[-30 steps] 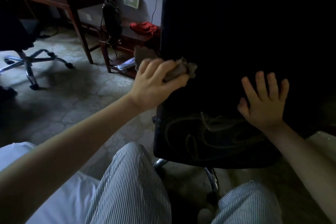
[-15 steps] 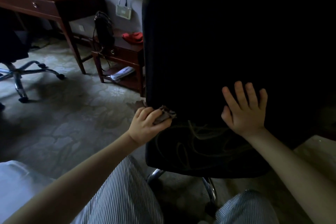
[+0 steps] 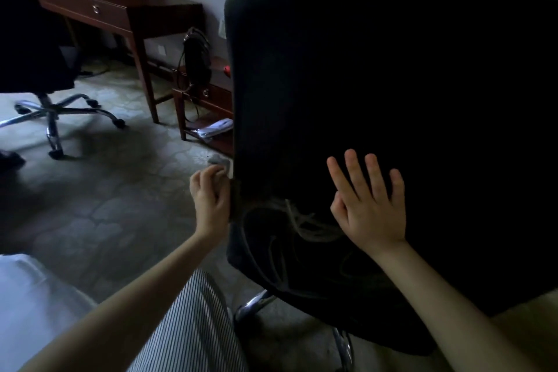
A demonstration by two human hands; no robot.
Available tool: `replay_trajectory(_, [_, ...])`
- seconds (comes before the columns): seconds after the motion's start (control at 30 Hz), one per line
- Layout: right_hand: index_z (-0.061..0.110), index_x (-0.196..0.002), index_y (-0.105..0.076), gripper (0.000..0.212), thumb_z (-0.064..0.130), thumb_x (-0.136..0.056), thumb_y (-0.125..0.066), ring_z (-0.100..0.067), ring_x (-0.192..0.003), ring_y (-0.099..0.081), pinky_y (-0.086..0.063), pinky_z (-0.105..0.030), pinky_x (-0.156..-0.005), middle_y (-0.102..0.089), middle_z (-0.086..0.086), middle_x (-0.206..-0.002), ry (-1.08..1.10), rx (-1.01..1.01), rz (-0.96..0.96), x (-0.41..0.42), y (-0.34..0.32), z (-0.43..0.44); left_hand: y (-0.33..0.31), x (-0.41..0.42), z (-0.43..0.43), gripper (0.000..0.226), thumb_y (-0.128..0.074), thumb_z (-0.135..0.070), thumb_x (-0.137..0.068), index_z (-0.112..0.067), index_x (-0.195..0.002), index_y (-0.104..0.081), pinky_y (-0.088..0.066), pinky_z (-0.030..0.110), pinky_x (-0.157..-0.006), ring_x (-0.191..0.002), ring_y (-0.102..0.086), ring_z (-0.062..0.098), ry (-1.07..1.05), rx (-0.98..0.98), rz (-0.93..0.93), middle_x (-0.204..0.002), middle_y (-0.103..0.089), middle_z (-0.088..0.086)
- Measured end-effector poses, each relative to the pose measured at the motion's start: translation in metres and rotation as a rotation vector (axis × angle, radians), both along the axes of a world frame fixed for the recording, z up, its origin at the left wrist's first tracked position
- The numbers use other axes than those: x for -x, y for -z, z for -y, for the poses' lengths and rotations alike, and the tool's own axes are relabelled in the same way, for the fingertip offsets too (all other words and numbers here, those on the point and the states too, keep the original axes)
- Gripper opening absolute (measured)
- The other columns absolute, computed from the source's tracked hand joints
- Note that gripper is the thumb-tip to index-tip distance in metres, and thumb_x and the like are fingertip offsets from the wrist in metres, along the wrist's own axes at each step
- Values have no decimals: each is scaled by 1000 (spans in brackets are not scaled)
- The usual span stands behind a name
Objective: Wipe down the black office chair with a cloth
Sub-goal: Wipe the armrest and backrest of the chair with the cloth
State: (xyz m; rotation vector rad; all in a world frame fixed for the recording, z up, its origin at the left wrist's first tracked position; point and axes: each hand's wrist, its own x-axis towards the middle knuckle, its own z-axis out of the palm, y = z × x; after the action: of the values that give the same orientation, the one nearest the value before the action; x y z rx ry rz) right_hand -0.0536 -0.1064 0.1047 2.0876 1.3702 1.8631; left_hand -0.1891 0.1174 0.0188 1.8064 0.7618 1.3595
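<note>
Far left stands another swivel chair (image 3: 45, 106), then a wooden desk (image 3: 120, 12). Next, the left hand (image 3: 211, 199) has its fingers (image 3: 208, 174) curled round a grey cloth (image 3: 219, 161), held against the left edge of the black office chair (image 3: 392, 100), partway down its back. The right hand (image 3: 370, 205) lies flat on the backrest, fingers spread wide. Pale streaks (image 3: 302, 220) low on the back suggest the wiping is only partway done. The seat is hidden, so I can't judge it.

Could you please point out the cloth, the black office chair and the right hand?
cloth (image 3: 219, 161): head view, bunched top end.
black office chair (image 3: 362, 84): head view, backrest middle.
right hand (image 3: 373, 208): head view, back of hand.
</note>
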Motion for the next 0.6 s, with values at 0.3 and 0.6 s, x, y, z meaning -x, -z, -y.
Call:
replay_trajectory(0.3, [22, -146, -22, 62, 27, -87, -37, -21, -145, 10, 7, -42, -117, 8, -1, -158, 14, 55, -98, 19, -5, -31, -20, -58, 38, 27, -42, -16, -97, -17, -124, -41, -34, 27, -95, -114, -43, 25, -88, 621, 222, -122, -31, 7])
replay_trajectory(0.6, [13, -138, -43, 54, 24, -85, -37, -19, -145, -5, 6, -39, -117, -31, -3, -149, -73, 153, -205, 30, -16, -40, -30, -69, 131, 42, -52, -22, -90, -57, -105, -33, -44, 36, -95, -111, -42, 14, 127, 351, 257, -115, -32, -16])
